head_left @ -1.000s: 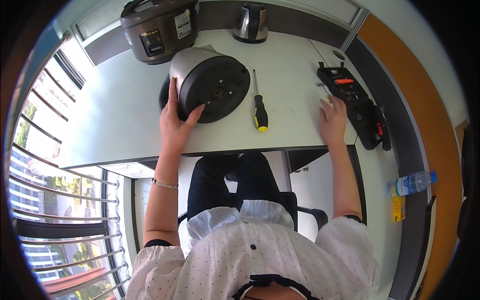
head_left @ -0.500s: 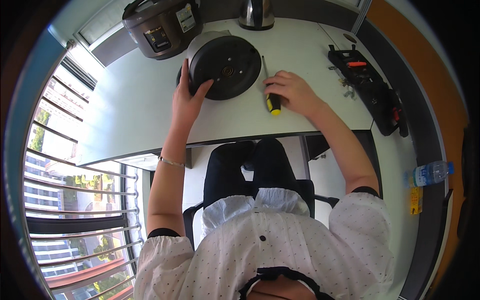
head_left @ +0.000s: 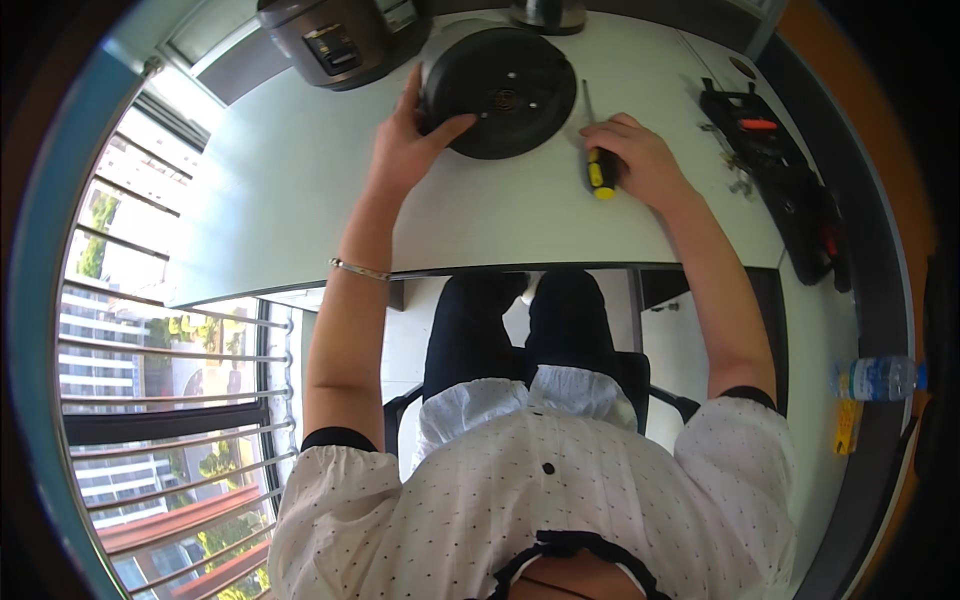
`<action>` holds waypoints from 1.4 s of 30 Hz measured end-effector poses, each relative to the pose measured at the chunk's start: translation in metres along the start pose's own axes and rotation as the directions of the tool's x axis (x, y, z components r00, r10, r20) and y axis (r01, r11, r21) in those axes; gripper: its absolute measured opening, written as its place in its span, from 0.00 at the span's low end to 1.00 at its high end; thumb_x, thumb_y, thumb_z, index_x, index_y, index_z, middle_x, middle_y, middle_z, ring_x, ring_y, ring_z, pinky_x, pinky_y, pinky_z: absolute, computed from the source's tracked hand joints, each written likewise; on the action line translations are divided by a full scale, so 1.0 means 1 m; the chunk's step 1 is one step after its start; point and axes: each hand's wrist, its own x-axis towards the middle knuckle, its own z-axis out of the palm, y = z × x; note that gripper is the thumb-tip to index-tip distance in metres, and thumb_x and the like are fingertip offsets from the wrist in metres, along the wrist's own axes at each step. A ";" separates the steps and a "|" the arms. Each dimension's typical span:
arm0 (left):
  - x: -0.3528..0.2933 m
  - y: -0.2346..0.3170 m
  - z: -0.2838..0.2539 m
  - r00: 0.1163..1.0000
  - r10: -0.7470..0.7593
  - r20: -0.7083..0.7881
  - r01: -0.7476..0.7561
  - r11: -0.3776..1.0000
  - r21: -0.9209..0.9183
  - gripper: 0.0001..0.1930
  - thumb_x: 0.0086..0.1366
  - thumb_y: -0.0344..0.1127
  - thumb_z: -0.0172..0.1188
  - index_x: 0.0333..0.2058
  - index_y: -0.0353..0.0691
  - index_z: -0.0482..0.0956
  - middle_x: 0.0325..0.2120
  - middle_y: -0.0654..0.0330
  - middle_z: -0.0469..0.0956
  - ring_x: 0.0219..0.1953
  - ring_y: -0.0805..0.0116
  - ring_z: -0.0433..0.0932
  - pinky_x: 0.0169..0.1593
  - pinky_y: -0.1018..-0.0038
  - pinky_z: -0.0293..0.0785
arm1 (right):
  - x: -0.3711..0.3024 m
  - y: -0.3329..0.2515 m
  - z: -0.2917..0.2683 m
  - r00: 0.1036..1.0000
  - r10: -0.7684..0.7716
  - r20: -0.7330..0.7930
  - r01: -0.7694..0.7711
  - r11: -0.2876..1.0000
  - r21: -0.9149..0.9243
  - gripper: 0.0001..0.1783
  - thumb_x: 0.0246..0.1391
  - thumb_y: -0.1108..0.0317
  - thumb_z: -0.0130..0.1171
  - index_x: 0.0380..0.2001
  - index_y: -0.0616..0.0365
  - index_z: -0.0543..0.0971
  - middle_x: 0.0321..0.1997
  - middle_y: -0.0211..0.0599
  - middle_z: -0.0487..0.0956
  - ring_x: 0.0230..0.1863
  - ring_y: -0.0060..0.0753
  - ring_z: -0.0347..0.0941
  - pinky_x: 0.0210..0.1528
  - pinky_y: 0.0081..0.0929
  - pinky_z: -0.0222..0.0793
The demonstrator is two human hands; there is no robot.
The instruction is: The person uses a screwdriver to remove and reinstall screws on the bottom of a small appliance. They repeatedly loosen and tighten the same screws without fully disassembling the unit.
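Observation:
On the white table a round appliance (head_left: 520,125) is tipped so that its flat black underside faces me. Several small screws or screw holes and a ring-shaped mark show on that underside, while most of its greyish body is hidden behind. My left hand (head_left: 402,155) grips the appliance's left edge, thumb on the black underside and fingers round the side. To the right of it, my right hand (head_left: 648,165) is closed on a screwdriver (head_left: 602,178) with a black and yellow handle. The screwdriver's thin metal shaft points away from me, apart from the appliance's rim.
A brown rice cooker (head_left: 335,45) stands at the back left, and a metal kettle (head_left: 548,14) at the back. Along the right lies an open black tool case (head_left: 775,165) with small metal pieces beside it. A water bottle (head_left: 880,380) and a yellow package (head_left: 847,427) are farther right.
The whole view has shifted, so the table and things appear farther right and most table items higher. Both hands keep their holds on the appliance and the screwdriver.

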 end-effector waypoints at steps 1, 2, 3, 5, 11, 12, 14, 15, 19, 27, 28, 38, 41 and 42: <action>0.000 0.000 -0.002 1.000 -0.014 0.011 0.014 1.000 0.020 0.49 0.47 0.52 0.70 0.64 0.42 0.55 0.32 0.51 0.80 0.34 0.59 0.80 0.42 0.70 0.73 | 0.001 0.001 0.000 1.000 0.012 -0.009 -0.012 1.000 0.006 0.19 0.36 0.87 0.57 0.33 0.55 0.74 0.45 0.31 0.79 0.46 0.38 0.72 0.44 0.30 0.72; 0.001 0.001 0.000 0.999 -0.030 0.021 0.029 0.999 0.041 0.50 0.47 0.52 0.70 0.65 0.42 0.54 0.34 0.50 0.80 0.36 0.59 0.80 0.43 0.69 0.73 | 0.000 0.001 -0.001 1.000 0.023 -0.017 -0.023 1.000 0.014 0.17 0.37 0.88 0.56 0.32 0.56 0.74 0.45 0.32 0.79 0.46 0.39 0.72 0.44 0.30 0.72; 0.002 0.005 0.002 0.999 -0.041 0.028 0.039 0.997 0.063 0.50 0.47 0.52 0.70 0.65 0.41 0.54 0.35 0.50 0.80 0.37 0.58 0.80 0.45 0.69 0.73 | 0.000 0.001 -0.003 0.999 0.032 -0.029 -0.032 0.999 0.018 0.16 0.38 0.88 0.55 0.31 0.57 0.74 0.44 0.33 0.79 0.46 0.39 0.72 0.44 0.30 0.72; 0.004 0.002 0.007 1.000 0.020 0.010 -0.021 0.998 0.054 0.52 0.46 0.52 0.71 0.65 0.42 0.52 0.38 0.49 0.79 0.40 0.57 0.79 0.46 0.67 0.73 | 0.000 0.002 -0.001 0.992 0.080 -0.099 -0.074 0.995 0.065 0.14 0.40 0.88 0.54 0.29 0.56 0.74 0.41 0.31 0.79 0.43 0.36 0.73 0.41 0.29 0.72; 0.003 0.019 0.005 0.994 -0.087 0.061 0.084 0.995 0.045 0.53 0.45 0.51 0.71 0.65 0.44 0.51 0.36 0.52 0.80 0.38 0.57 0.79 0.43 0.69 0.73 | -0.004 0.005 -0.006 0.939 0.320 -0.122 -0.297 0.938 0.177 0.11 0.43 0.89 0.49 0.25 0.60 0.73 0.39 0.34 0.80 0.39 0.35 0.75 0.39 0.27 0.72; 0.003 0.018 0.005 0.995 -0.083 0.062 0.080 0.996 0.048 0.53 0.45 0.51 0.72 0.65 0.44 0.52 0.35 0.52 0.80 0.38 0.57 0.79 0.43 0.69 0.73 | -0.003 0.003 -0.005 0.934 0.333 -0.128 -0.305 0.932 0.197 0.11 0.43 0.89 0.50 0.25 0.60 0.74 0.39 0.34 0.80 0.39 0.35 0.75 0.39 0.26 0.72; 0.002 0.017 0.002 0.995 -0.079 0.061 0.077 0.996 0.034 0.52 0.44 0.50 0.72 0.65 0.44 0.53 0.34 0.52 0.80 0.37 0.58 0.80 0.43 0.69 0.73 | -0.002 0.003 -0.004 0.929 0.343 -0.138 -0.307 0.924 0.230 0.11 0.43 0.89 0.50 0.25 0.60 0.74 0.39 0.34 0.80 0.38 0.34 0.75 0.38 0.26 0.72; 0.001 0.017 0.000 0.995 -0.079 0.061 0.078 0.997 0.015 0.52 0.44 0.50 0.72 0.65 0.44 0.53 0.34 0.51 0.80 0.37 0.58 0.80 0.43 0.69 0.73 | -0.002 0.004 -0.003 0.929 0.342 -0.142 -0.303 0.922 0.241 0.11 0.43 0.89 0.50 0.25 0.60 0.74 0.39 0.34 0.80 0.38 0.34 0.75 0.38 0.26 0.72; -0.001 0.019 -0.001 0.999 -0.019 0.044 0.017 0.998 0.056 0.51 0.43 0.49 0.72 0.65 0.44 0.55 0.33 0.51 0.81 0.36 0.57 0.80 0.44 0.69 0.73 | -0.003 0.007 -0.002 0.917 0.371 -0.146 -0.324 0.907 0.271 0.11 0.43 0.89 0.51 0.25 0.60 0.75 0.39 0.34 0.80 0.36 0.34 0.75 0.37 0.25 0.72; -0.002 0.016 -0.002 0.998 -0.019 0.064 0.015 0.998 0.061 0.49 0.45 0.45 0.72 0.64 0.42 0.56 0.32 0.49 0.81 0.35 0.57 0.80 0.43 0.70 0.73 | -0.006 0.007 -0.003 0.903 0.399 -0.157 -0.342 0.891 0.299 0.09 0.43 0.87 0.53 0.25 0.61 0.76 0.39 0.33 0.81 0.37 0.33 0.74 0.34 0.25 0.71; -0.002 0.015 -0.001 0.998 -0.008 0.059 0.005 0.998 0.055 0.48 0.45 0.44 0.72 0.64 0.42 0.57 0.31 0.49 0.81 0.34 0.57 0.80 0.43 0.70 0.73 | -0.006 0.007 -0.002 0.906 0.386 -0.172 -0.328 0.899 0.291 0.09 0.43 0.87 0.53 0.25 0.61 0.76 0.39 0.33 0.81 0.37 0.33 0.74 0.33 0.25 0.71; 0.001 0.009 0.000 0.998 0.059 0.002 -0.059 0.995 0.075 0.44 0.45 0.40 0.72 0.61 0.37 0.62 0.26 0.55 0.81 0.31 0.67 0.80 0.47 0.70 0.71 | -0.010 0.011 0.001 0.837 0.459 -0.299 -0.422 0.888 0.182 0.08 0.44 0.81 0.55 0.26 0.55 0.78 0.36 0.32 0.80 0.36 0.33 0.74 0.34 0.26 0.72; 0.001 0.007 0.000 1.000 0.025 -0.001 -0.025 0.999 0.047 0.42 0.47 0.39 0.72 0.61 0.36 0.63 0.24 0.58 0.80 0.30 0.71 0.79 0.51 0.70 0.68 | -0.009 0.004 -0.001 0.800 0.488 -0.349 -0.454 0.873 0.181 0.07 0.44 0.77 0.58 0.27 0.53 0.79 0.33 0.31 0.80 0.36 0.34 0.74 0.38 0.29 0.71; 0.001 0.007 0.000 1.000 0.018 0.001 -0.018 0.999 0.031 0.42 0.47 0.38 0.72 0.61 0.36 0.63 0.23 0.59 0.80 0.30 0.71 0.79 0.52 0.70 0.68 | -0.008 0.002 -0.002 0.790 0.495 -0.362 -0.460 0.868 0.185 0.07 0.44 0.76 0.58 0.28 0.53 0.79 0.33 0.31 0.80 0.37 0.34 0.74 0.40 0.29 0.70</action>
